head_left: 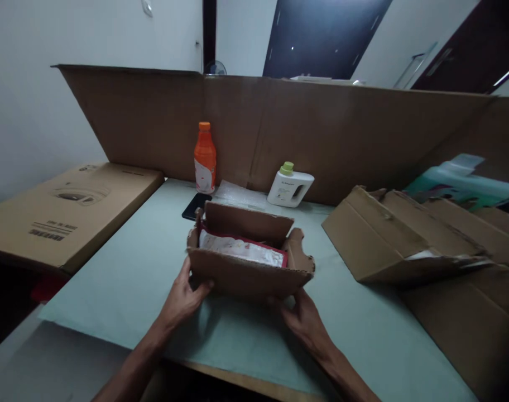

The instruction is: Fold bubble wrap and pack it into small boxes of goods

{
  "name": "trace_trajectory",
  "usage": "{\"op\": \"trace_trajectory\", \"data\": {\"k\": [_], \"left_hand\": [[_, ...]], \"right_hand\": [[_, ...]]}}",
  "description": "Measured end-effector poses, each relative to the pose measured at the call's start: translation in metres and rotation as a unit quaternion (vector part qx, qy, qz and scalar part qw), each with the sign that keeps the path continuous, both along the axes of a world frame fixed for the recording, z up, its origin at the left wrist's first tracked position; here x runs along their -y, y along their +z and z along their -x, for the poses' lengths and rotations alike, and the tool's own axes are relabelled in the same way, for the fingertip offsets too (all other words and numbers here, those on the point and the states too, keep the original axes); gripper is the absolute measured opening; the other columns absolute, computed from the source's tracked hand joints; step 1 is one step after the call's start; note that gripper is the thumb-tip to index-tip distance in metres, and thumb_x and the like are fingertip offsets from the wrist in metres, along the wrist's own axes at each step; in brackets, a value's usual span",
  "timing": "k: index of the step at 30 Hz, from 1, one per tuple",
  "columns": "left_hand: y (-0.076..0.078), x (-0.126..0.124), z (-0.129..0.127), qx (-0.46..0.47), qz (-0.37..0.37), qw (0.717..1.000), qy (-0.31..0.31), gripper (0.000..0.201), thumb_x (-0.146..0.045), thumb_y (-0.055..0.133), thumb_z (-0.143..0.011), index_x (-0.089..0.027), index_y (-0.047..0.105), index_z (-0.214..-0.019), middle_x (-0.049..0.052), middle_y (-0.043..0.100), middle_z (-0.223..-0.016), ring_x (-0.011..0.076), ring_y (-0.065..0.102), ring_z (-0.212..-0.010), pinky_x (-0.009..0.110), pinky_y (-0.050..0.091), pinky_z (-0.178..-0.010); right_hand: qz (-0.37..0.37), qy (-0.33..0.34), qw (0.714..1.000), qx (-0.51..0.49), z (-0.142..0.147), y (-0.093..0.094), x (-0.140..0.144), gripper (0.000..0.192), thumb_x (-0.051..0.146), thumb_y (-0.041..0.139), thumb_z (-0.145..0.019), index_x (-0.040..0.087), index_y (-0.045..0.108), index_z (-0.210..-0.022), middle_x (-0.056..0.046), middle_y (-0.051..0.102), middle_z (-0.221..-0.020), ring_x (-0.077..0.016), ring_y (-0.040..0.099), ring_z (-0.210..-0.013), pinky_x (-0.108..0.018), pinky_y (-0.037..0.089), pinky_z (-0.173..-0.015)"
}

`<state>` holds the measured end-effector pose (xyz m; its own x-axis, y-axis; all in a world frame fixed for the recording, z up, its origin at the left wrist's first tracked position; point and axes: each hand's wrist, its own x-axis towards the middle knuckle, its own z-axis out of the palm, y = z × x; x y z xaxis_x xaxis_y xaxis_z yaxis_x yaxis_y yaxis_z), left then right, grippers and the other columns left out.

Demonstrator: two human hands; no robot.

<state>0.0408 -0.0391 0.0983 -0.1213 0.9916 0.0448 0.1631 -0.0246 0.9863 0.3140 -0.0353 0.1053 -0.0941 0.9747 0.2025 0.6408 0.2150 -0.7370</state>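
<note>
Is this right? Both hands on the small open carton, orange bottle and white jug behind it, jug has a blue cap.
Not quite: the head view shows the white jug has a green cap, not blue. The rest holds: left hand and right hand are on the small open carton, with the orange bottle behind it.

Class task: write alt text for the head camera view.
Two bare hands, left hand and right hand, grip the near side of an open cardboard box holding a white packet on a pale green table. Behind stand an orange bottle and a white jug.
</note>
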Motion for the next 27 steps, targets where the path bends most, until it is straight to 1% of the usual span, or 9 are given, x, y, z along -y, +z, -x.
{"op": "trace_trajectory", "data": {"k": [3,6,11,14,16,19,22,24,27], "left_hand": [[0.003,-0.009,-0.029,0.013,-0.048,0.998,-0.035,0.069,-0.039,0.066,-0.080,-0.016,0.041,-0.140,0.017,0.057,-0.139,0.0305,0.056,-0.130,0.049,0.045,-0.110],[0.008,0.002,-0.035,0.014,-0.077,0.994,-0.071,0.059,-0.036,0.066,-0.082,-0.018,0.047,-0.135,0.015,0.055,-0.143,0.0285,0.056,-0.130,0.047,0.045,-0.111],[0.022,0.021,0.017,0.014,-0.007,0.998,0.063,0.059,-0.043,0.071,-0.079,-0.020,0.050,-0.129,0.013,0.062,-0.133,0.0277,0.064,-0.119,0.044,0.053,-0.102],[0.025,0.011,0.037,0.000,-0.008,0.994,0.109,0.065,-0.046,0.074,-0.074,-0.019,0.049,-0.128,0.012,0.064,-0.126,0.0275,0.065,-0.114,0.044,0.054,-0.100],[0.020,0.002,0.035,0.001,-0.018,0.995,0.094,0.065,-0.045,0.073,-0.073,-0.018,0.049,-0.128,0.012,0.065,-0.123,0.0266,0.066,-0.112,0.042,0.055,-0.098],[0.006,-0.002,0.026,-0.001,-0.013,0.999,0.053,0.061,-0.042,0.070,-0.076,-0.019,0.050,-0.128,0.012,0.065,-0.125,0.0256,0.066,-0.113,0.039,0.055,-0.096],[-0.005,0.008,0.026,-0.047,-0.009,0.997,0.056,0.058,-0.044,0.067,-0.079,-0.020,0.050,-0.129,0.013,0.062,-0.129,0.0266,0.063,-0.116,0.039,0.054,-0.097],[-0.008,0.018,0.032,-0.093,-0.006,0.992,0.083,0.061,-0.048,0.068,-0.079,-0.022,0.050,-0.131,0.012,0.061,-0.130,0.0281,0.063,-0.116,0.041,0.055,-0.094],[-0.012,0.027,0.039,-0.126,0.016,0.989,0.081,0.062,-0.053,0.071,-0.077,-0.027,0.052,-0.130,0.008,0.065,-0.122,0.0288,0.066,-0.110,0.038,0.058,-0.084]], "right_hand": [[0.002,-0.053,0.998,0.015,-0.035,0.005,0.008,0.044,0.057,0.061,-0.081,0.017,0.067,-0.098,-0.013,0.077,-0.091,-0.0321,0.072,-0.084,-0.042,0.060,-0.071],[-0.002,-0.091,0.995,0.036,-0.053,0.007,0.017,0.041,0.058,0.061,-0.083,0.019,0.067,-0.092,-0.010,0.075,-0.079,-0.0326,0.071,-0.081,-0.041,0.059,-0.065],[-0.059,0.038,0.997,-0.020,0.008,0.013,-0.005,0.045,0.049,0.062,-0.086,0.018,0.062,-0.118,-0.013,0.072,-0.113,-0.0306,0.067,-0.101,-0.043,0.056,-0.086],[-0.052,0.078,0.994,-0.058,0.040,0.016,-0.030,0.045,0.046,0.062,-0.086,0.018,0.058,-0.121,-0.012,0.071,-0.112,-0.0273,0.066,-0.096,-0.041,0.056,-0.083],[-0.032,0.081,0.994,-0.063,0.040,0.011,-0.038,0.044,0.045,0.063,-0.085,0.018,0.058,-0.119,-0.011,0.071,-0.106,-0.0263,0.066,-0.090,-0.040,0.056,-0.078],[0.000,0.072,0.996,-0.048,0.014,-0.002,-0.035,0.046,0.046,0.064,-0.083,0.017,0.058,-0.118,-0.011,0.071,-0.103,-0.0266,0.066,-0.087,-0.041,0.056,-0.078],[0.017,0.082,0.996,-0.039,-0.017,-0.009,-0.030,0.072,0.050,0.073,-0.077,0.018,0.049,-0.138,-0.016,0.064,-0.129,-0.0329,0.062,-0.114,-0.047,0.053,-0.093],[0.030,0.113,0.992,-0.053,-0.028,-0.007,-0.032,0.105,0.054,0.081,-0.070,0.019,0.029,-0.155,-0.020,0.045,-0.152,-0.0361,0.047,-0.137,-0.050,0.046,-0.106],[0.051,0.192,0.975,-0.103,-0.027,-0.003,-0.049,0.139,0.062,0.088,-0.057,0.020,0.006,-0.162,-0.020,0.020,-0.166,-0.0360,0.024,-0.151,-0.051,0.036,-0.116]]}}
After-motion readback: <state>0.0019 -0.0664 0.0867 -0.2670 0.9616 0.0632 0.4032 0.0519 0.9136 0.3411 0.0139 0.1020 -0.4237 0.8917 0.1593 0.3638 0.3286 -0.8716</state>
